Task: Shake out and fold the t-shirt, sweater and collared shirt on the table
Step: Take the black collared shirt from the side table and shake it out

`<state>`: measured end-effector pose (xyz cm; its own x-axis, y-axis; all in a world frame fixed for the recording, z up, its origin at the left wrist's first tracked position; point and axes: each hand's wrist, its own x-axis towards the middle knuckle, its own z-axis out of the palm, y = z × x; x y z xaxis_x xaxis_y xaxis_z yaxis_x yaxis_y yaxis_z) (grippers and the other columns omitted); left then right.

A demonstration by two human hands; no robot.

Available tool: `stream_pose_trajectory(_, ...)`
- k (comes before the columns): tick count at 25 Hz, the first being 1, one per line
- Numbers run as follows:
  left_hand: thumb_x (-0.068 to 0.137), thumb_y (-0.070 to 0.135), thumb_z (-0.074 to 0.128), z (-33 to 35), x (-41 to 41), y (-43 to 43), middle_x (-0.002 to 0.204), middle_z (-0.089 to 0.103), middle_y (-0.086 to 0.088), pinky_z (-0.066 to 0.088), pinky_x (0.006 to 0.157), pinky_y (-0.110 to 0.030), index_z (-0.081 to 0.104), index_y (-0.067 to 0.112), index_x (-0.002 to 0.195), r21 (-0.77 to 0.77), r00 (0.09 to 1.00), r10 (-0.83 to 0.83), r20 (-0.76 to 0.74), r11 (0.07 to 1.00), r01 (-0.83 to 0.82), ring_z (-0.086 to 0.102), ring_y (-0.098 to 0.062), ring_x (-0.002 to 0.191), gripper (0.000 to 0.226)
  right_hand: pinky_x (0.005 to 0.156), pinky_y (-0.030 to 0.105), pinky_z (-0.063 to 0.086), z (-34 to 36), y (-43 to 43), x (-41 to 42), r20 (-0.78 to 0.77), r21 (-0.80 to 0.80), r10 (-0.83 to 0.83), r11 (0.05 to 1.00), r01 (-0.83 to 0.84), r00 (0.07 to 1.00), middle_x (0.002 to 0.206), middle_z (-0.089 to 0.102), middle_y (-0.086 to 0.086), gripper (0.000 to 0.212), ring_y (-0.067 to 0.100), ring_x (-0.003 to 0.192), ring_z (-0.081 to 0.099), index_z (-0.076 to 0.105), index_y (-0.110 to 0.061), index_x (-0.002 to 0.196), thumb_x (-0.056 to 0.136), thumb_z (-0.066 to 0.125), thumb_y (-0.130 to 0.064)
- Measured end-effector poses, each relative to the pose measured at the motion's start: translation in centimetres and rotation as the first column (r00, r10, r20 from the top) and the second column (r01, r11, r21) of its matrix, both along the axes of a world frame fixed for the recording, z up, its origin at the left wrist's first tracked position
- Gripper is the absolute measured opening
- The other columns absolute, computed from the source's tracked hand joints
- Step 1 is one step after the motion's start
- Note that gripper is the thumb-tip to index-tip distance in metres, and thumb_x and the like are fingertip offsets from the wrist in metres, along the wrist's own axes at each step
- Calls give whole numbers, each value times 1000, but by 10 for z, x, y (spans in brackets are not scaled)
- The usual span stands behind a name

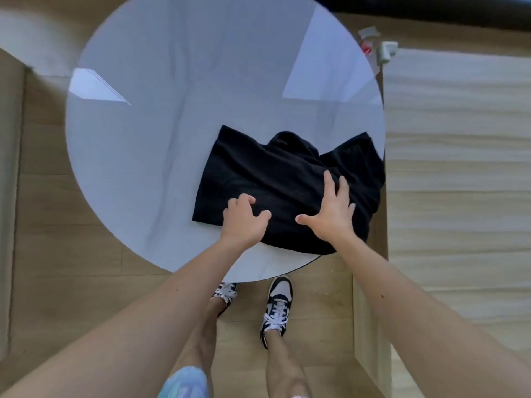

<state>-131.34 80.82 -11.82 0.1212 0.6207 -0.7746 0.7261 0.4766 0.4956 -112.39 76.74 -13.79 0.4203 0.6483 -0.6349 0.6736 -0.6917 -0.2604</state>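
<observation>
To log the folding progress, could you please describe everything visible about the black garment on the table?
The black garment looks like soft fabric, partly folded. Its left side lies flat with straight edges; its right side is rumpled and hangs past the table on the right. The left hand rests on it with bent fingers; the right hand presses flat, fingers spread.

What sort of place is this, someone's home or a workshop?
Most likely a room in a home: a round glossy table on a wood-plank floor, a pale ribbed rug or bed cover beside it, and a black garment laid out for folding.
</observation>
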Motion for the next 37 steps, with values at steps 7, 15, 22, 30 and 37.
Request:
stream_pose_trajectory(7,96,40,61,-30,-17,6,165,18,-2,28,121,-44,19,21,160,-51,983,-142,116,988,148,23,-26,150,80,95,51,44,-48,20,22,186,-113,182,980,-163,965,125,60,18,81,42,112,59,32,-21,140,77,81,-40)
stream_pose_trajectory(15,87,60,65,98,46,15,131,69,-2,58,93,-48,55,29,139,-448,662,537,523,834,-323,67,-24,119,62,65,36,56,150,-7,-36,-294,341,-87,921,189,952,85,69,-7,36,16,77,67,53,-32,105,76,72,-23)
stream_pose_trajectory(22,89,43,66,276,88,-30,121,70,-21,56,95,-48,63,-1,127,-399,634,378,675,909,-117,69,-37,111,58,84,35,58,325,-97,-27,-386,551,-161,749,367,908,114,58,-12,66,7,103,63,49,-33,132,72,77,-32)
stream_pose_trajectory(30,61,36,76,466,179,-221,133,63,-24,57,94,-48,53,1,136,-256,563,113,819,949,182,64,-38,120,86,102,27,52,479,-316,20,-402,751,-411,363,551,819,130,36,-9,57,3,120,53,47,-30,139,88,67,-13)
stream_pose_trajectory(37,76,-3,56,560,254,-462,96,74,-12,61,77,-42,67,13,110,38,356,-181,917,927,373,72,-29,92,39,93,30,55,549,-555,68,-266,881,-584,175,439,767,120,42,-3,38,9,107,59,51,-20,122,89,71,-20)
